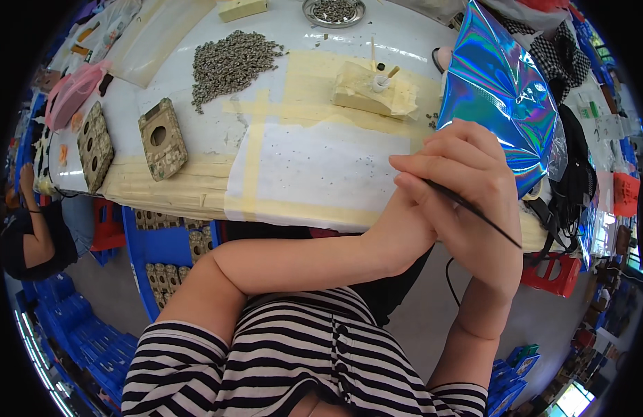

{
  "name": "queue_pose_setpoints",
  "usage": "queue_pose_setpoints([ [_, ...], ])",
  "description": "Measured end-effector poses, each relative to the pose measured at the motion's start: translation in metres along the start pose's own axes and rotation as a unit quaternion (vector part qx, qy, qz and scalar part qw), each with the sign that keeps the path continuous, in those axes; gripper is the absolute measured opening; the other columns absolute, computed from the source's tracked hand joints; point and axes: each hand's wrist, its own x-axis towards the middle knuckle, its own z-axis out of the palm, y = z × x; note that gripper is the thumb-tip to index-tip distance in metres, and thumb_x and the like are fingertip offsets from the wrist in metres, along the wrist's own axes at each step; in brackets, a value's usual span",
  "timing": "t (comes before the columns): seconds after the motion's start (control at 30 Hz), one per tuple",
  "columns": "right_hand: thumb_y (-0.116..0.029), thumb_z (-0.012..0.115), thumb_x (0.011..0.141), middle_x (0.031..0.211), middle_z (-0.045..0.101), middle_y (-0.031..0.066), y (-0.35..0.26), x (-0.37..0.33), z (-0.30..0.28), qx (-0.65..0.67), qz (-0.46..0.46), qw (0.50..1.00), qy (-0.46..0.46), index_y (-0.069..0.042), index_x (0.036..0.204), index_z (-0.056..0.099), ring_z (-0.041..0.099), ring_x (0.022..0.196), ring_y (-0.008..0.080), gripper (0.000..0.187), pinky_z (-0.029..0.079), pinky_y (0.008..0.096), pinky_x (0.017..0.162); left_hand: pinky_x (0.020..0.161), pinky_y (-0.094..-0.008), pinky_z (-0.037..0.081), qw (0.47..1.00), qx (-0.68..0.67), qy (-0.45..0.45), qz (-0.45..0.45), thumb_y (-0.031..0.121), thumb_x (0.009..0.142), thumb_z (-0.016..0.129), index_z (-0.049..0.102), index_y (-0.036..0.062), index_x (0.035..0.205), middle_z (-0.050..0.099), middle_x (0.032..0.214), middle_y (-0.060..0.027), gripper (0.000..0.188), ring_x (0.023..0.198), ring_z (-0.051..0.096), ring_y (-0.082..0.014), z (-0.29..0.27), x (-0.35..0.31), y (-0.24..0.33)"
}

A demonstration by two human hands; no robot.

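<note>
Workroom: busy and bright; at the far left, another person in dark clothing (35, 240) is beside the same long side of the table.
White table: its top (170, 75) is smooth, and its near edge is covered by yellowish tape (161, 186).
Right hand: the worker's right hand (477, 184) is closed around a thin, dark, pen-like stick (474, 210), gripped between thumb and fingers, one end slanting down to the right.
Left hand: the left hand (413, 221) comes across from the left and is together with the right one, partly behind it; whether its hidden fingers hold something, I cannot tell.
Place of the stick: above the near right side of the table, to the right of a white paper sheet (293, 170) on which tiny specks (368, 160) are scattered.
Shiny bag: a blue-green iridescent foil bag (491, 87) lies just behind the right hand.
Taped block: beyond the paper stands a pale yellow rectangular block (359, 97), bearing a small white cup (381, 85) with thin sticks.
Grey pile: many small metallic pieces (231, 64) are heaped farther left; more lie in a round metal dish (309, 15) at the far edge.
Camouflage casings: two flat casings with round holes, one nearer the paper (170, 156), one farther left (103, 139).
</note>
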Motion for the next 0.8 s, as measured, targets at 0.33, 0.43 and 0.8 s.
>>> queue_pose_setpoints([
  [0.33,-0.013,0.075,0.07,0.076,0.064,0.0094,0.013,0.024,0.018,0.006,0.091,0.992,-0.087,-0.004,0.076,0.07,0.056,0.082,0.0281,0.012,0.045,0.0361,0.077,0.089,-0.0324,0.048,1.0,0.02,0.018,-0.001,0.0,0.089,0.055,0.035,0.0037,0.13,0.047,0.121,-0.0079,0.046,0.112,0.051,-0.0155,-0.004,0.002,0.001],
  [0.43,-0.011,0.074,0.07,0.078,0.065,0.0104,0.012,0.024,0.017,-0.003,0.039,0.996,-0.08,-0.003,0.078,0.07,0.056,0.08,0.0277,0.012,0.045,0.0358,0.076,0.089,-0.0322,0.049,1.0,0.006,0.012,0.007,0.001,0.09,0.055,0.035,0.0038,0.13,0.048,0.12,-0.0077,0.045,0.111,0.051,-0.0153,-0.006,0.004,0.002],
  [0.8,0.008,0.069,0.078,0.09,0.068,0.0139,0.0,-0.041,-0.017,0.158,0.198,0.939,0.234,0.007,0.106,0.058,0.067,0.096,0.0217,0.03,0.05,0.0261,0.085,0.09,-0.0284,0.051,0.996,-0.044,0.054,-0.05,0.014,0.097,0.049,0.051,0.0009,0.122,0.06,0.116,-0.0072,0.028,0.104,0.059,-0.0131,0.001,0.002,0.007],
])
